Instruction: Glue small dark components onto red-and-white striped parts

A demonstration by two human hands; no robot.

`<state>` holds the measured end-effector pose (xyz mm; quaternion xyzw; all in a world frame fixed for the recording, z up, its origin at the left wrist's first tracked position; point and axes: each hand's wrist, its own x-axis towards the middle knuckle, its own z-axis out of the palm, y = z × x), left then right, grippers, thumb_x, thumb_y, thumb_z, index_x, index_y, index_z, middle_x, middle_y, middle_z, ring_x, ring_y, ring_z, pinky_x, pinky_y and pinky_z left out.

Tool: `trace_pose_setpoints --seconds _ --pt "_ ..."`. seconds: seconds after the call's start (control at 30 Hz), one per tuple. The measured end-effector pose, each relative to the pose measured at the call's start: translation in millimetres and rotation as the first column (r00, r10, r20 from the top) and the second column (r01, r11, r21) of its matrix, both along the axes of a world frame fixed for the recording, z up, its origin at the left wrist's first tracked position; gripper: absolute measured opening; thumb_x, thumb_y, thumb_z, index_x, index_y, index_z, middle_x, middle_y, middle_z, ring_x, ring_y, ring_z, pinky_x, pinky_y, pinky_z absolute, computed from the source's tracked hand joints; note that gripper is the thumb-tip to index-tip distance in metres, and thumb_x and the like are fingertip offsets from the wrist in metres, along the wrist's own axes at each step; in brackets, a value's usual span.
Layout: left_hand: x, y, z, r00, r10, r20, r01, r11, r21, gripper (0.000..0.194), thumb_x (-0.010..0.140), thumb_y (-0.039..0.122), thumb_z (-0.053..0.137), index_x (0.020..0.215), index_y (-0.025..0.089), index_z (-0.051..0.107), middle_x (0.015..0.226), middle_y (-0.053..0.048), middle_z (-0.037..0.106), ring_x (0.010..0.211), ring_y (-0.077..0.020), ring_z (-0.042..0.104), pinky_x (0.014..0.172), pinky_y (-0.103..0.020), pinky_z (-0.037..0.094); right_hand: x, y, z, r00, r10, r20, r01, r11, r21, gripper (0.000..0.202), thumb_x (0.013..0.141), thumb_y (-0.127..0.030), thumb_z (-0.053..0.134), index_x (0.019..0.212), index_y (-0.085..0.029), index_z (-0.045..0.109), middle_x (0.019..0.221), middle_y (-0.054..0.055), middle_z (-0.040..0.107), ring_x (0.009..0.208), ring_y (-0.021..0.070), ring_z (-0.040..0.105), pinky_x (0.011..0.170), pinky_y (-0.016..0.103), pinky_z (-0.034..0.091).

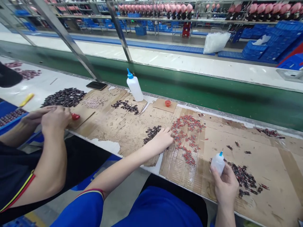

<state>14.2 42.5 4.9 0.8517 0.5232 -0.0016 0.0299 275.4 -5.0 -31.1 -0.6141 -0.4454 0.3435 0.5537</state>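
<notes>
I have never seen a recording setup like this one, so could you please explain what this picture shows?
There is no robot here: these are a person's two bare hands, in one picture from a camera worn on the head, looking forward and down. Cardboard covers the worktop. The left hand is at the edge of some small red pieces; whether it grips one is too small to tell. The right hand holds a small blue-tipped bottle near a dark pile. Farther back are a larger bottle and a red cup. The hands at far left belong to another person.
</notes>
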Motion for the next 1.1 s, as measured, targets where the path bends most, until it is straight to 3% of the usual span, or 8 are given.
trace_pose_setpoints --seconds 0.17,0.3,0.37,0.47,0.57,0.73,0.93,1.1 --pt "8 -8 6.1 0.999 0.027 -0.029 -0.025 0.998 0.057 0.017 0.090 0.011 0.050 0.083 0.012 0.065 0.097 -0.015 0.063 0.102 -0.0262 0.052 0.080 -0.035 0.039 1 -5 6.8 0.944 -0.033 -0.327 0.044 0.999 0.027 0.040 0.058 -0.042 0.080 0.086 -0.016 0.068 0.074 0.003 0.066 0.052 0.0119 0.052 0.044 0.024 0.038" --pt "12 -29 10.9 0.995 0.094 -0.014 -0.091 0.988 0.121 0.020 0.094 0.011 0.041 0.096 0.011 0.060 0.101 -0.015 0.061 0.101 -0.0265 0.052 0.080 -0.036 0.040 1 -10 17.4 0.871 0.010 -0.491 0.025 0.998 0.065 0.034 0.056 -0.034 0.079 0.082 -0.017 0.068 0.070 0.002 0.063 0.047 0.0080 0.044 0.039 0.021 0.030" --pt "17 -42 6.4 0.996 0.069 0.056 -0.075 0.990 0.119 0.017 0.094 0.011 0.042 0.100 0.013 0.058 0.102 -0.013 0.061 0.100 -0.0250 0.053 0.080 -0.036 0.041 1 -11 19.7 0.835 -0.004 -0.550 0.041 0.998 0.055 0.030 0.055 -0.033 0.078 0.077 -0.017 0.067 0.064 0.000 0.059 0.045 0.0063 0.039 0.038 0.019 0.027" --pt "27 -60 -12.7 0.977 -0.009 0.212 -0.009 0.996 0.086 0.012 0.093 0.012 0.047 0.097 0.016 0.058 0.099 -0.010 0.062 0.098 -0.0231 0.054 0.080 -0.034 0.045 -3 -13 18.4 0.793 -0.029 -0.609 0.042 0.999 0.006 0.029 0.054 -0.036 0.076 0.074 -0.016 0.067 0.055 -0.004 0.051 0.042 0.0048 0.032 0.036 0.018 0.025" --pt "34 -72 -35.0 0.922 -0.021 0.386 -0.022 0.994 0.107 0.012 0.093 0.012 0.047 0.093 0.016 0.059 0.094 -0.009 0.064 0.093 -0.0224 0.057 0.078 -0.034 0.049 -15 -16 12.4 0.821 -0.077 -0.566 0.082 0.996 -0.016 0.033 0.055 -0.042 0.076 0.072 -0.016 0.066 0.056 -0.003 0.055 0.041 0.0049 0.036 0.035 0.017 0.026" --pt "34 -83 -50.4 0.683 0.016 0.730 -0.169 0.976 0.137 0.018 0.094 0.017 0.049 0.110 0.017 0.058 0.098 -0.008 0.068 0.092 -0.0199 0.062 0.082 -0.034 0.054 -35 -25 -1.5 0.908 -0.149 -0.392 0.147 0.989 -0.033 0.036 0.057 -0.045 0.080 0.066 -0.014 0.064 0.058 0.000 0.062 0.044 0.0084 0.049 0.037 0.018 0.032" --pt "34 -86 -57.0 0.501 0.079 0.862 -0.255 0.965 0.060 0.017 0.089 0.016 0.058 0.105 0.019 0.063 0.092 -0.005 0.073 0.088 -0.0176 0.069 0.081 -0.032 0.058 -47 -29 -4.6 0.992 -0.072 -0.099 0.068 0.997 -0.042 0.033 0.064 -0.045 0.077 0.066 -0.012 0.068 0.059 0.005 0.068 0.053 0.0177 0.063 0.050 0.027 0.048" --pt "35 -85 -59.2 0.479 0.075 0.875 -0.275 0.959 0.068 0.011 0.089 0.017 0.060 0.096 0.018 0.068 0.091 -0.005 0.075 0.086 -0.0173 0.071 0.081 -0.031 0.059 -52 -27 3.4 0.996 0.077 0.042 -0.077 0.997 -0.006 0.029 0.070 -0.042 0.073 0.066 -0.014 0.073 0.061 0.007 0.071 0.053 0.0207 0.066 0.052 0.029 0.051"
